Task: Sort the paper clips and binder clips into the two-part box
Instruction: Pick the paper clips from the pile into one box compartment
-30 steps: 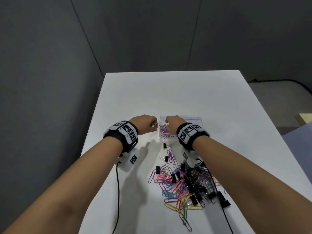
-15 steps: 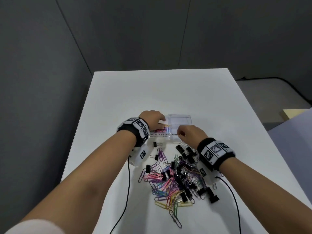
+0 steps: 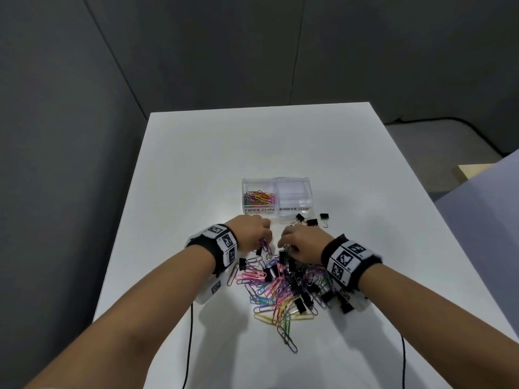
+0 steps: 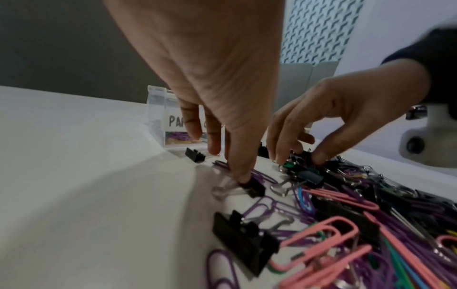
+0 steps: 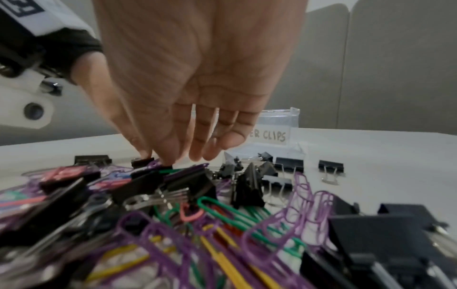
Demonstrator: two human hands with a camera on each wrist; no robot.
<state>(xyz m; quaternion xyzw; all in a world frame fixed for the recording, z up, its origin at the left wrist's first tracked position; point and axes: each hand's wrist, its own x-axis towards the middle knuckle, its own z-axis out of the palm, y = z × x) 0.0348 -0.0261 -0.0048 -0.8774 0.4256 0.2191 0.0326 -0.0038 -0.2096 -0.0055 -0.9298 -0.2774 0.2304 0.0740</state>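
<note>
1. My left hand (image 3: 252,231) reaches down at the far left edge of the mixed pile (image 3: 283,287) on the white tabletop (image 3: 196,164); its fingers (image 4: 237,170) are extended, one tip touching a small black binder clip (image 4: 254,188) lying on purple paper clips (image 4: 262,177).
2. My right hand (image 3: 303,245) is just beside it, fingers (image 5: 170,148) straight and slightly apart, tips touching black binder clips (image 5: 146,162) at the pile's far edge.
3. I cannot tell whether either hand has actually pinched anything.
4. The clear two-part box (image 3: 276,199) stands just beyond both hands; its left part, labelled PAPER CLIPS, holds coloured paper clips (image 3: 258,198).
5. A few loose binder clips (image 3: 311,221) lie in front of the box's right part.
</note>
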